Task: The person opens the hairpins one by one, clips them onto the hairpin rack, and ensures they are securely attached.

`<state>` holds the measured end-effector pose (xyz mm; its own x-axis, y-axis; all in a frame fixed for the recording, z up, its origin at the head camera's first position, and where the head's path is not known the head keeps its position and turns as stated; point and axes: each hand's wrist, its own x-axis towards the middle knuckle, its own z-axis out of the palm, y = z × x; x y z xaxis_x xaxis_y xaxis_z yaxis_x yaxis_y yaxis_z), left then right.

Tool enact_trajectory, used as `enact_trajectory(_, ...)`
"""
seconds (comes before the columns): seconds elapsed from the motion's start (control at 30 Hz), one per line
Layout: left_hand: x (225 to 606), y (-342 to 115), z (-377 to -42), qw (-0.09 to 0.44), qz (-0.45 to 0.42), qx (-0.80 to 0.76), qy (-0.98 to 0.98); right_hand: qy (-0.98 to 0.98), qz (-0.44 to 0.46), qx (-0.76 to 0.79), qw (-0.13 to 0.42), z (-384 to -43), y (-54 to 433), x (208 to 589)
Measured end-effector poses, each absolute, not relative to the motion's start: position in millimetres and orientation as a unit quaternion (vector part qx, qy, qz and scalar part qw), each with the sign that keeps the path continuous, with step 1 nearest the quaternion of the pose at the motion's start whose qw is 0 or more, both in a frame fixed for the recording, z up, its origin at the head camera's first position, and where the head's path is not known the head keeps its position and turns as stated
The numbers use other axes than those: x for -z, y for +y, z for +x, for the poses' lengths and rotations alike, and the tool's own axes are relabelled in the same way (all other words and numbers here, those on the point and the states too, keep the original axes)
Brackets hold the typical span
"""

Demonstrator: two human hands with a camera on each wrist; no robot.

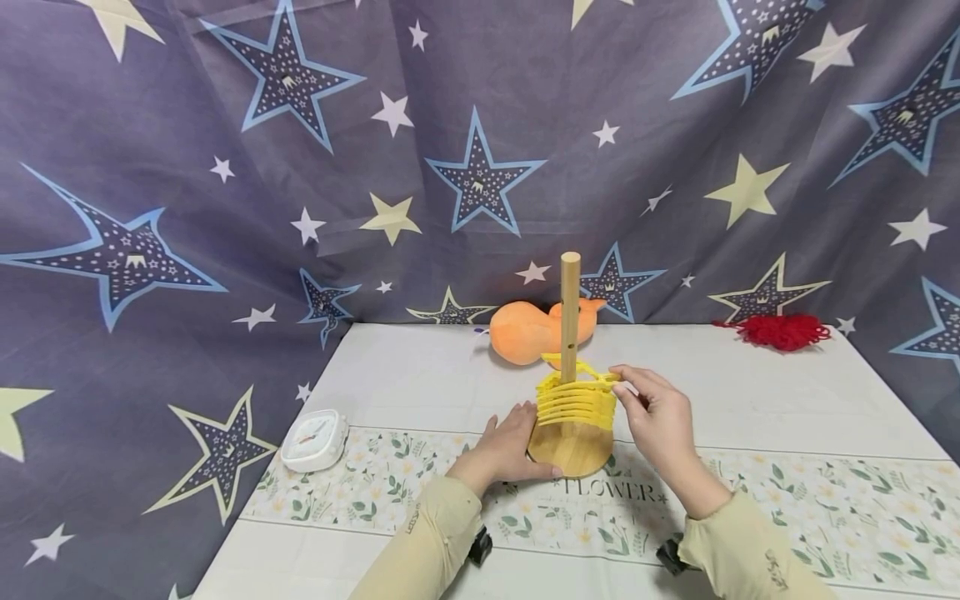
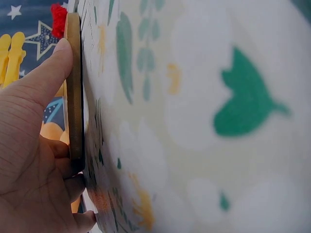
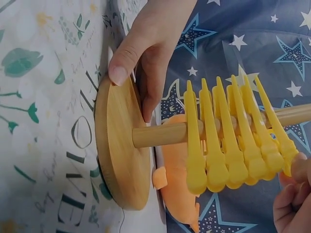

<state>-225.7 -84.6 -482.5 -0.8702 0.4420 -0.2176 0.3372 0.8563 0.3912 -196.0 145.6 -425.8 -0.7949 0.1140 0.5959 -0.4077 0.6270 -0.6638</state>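
Note:
A wooden stand has a round base [image 1: 573, 454] and an upright post [image 1: 570, 312]. Around the lower post, above the base, sits a stack of tapered yellow plastic pieces [image 1: 576, 406] with rounded ends; their exact kind cannot be told. My left hand [image 1: 510, 450] grips the left side of the base, thumb [image 2: 60, 56] against its rim and fingers at the far side. At the right of the stack, my right hand [image 1: 660, 417] pinches the end of the topmost yellow piece [image 3: 277, 121], which sits tilted against the others.
Behind the stand lies an orange plush toy [image 1: 521, 332]. A white square clock [image 1: 315, 440] is on the table's left side, and a bundle of red yarn [image 1: 783, 331] at the back right. A floral runner [image 1: 825, 500] crosses the white tablecloth; a starry curtain [image 1: 480, 83] hangs behind.

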Motion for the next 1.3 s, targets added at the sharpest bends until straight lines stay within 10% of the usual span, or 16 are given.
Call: enact_trajectory(1.3, 479, -82, -224, 0.148, 0.213, -0.173, 0.95, -0.851, 0.119, -0.444, 0.255, -181, 175, 434)
